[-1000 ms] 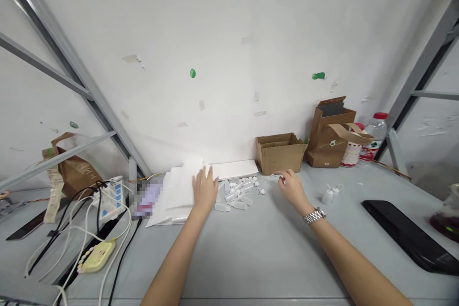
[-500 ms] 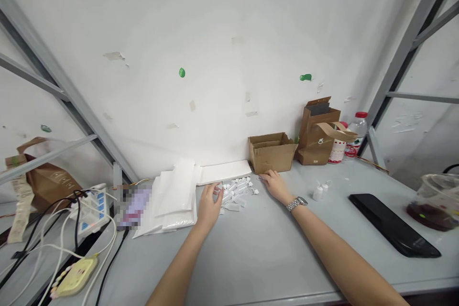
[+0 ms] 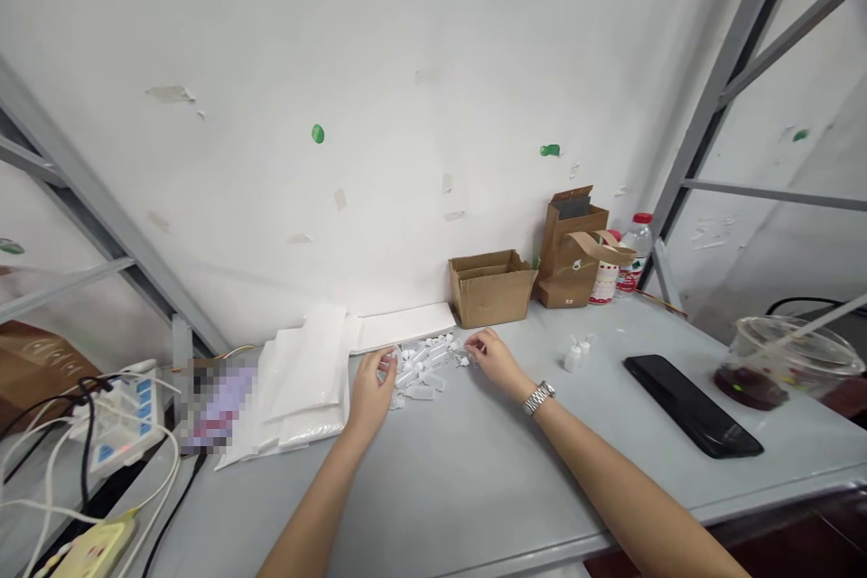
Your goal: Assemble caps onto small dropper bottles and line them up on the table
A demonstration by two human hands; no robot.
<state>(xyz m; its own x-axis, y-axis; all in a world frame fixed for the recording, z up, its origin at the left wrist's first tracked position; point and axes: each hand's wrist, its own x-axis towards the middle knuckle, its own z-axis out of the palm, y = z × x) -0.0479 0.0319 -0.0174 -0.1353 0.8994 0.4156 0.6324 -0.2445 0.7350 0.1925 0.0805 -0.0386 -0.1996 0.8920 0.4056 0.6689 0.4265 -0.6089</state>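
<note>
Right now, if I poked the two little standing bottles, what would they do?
The bottles would probably tip easily, since they stand upright on small bases. They'd likely feel light, being tiny and plastic-looking. Once down, they might roll a bit, because their sides look rounded.

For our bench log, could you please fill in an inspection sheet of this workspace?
Surface: grey table, front edge visible.
Work items: small clear bottles and white caps in a loose pile; two white bottles stand apart to the right.
Clutter: white packets, cardboard box, brown paper bag, long black object, clear cup with dark liquid.
Hands: left hand at the pile's left side, right hand at its right; whether either grips anything is unclear.
Cables: black and white cables tangled around a power strip at left.
Surroundings: white wall with tape scraps and green marks; grey metal frame.
</note>
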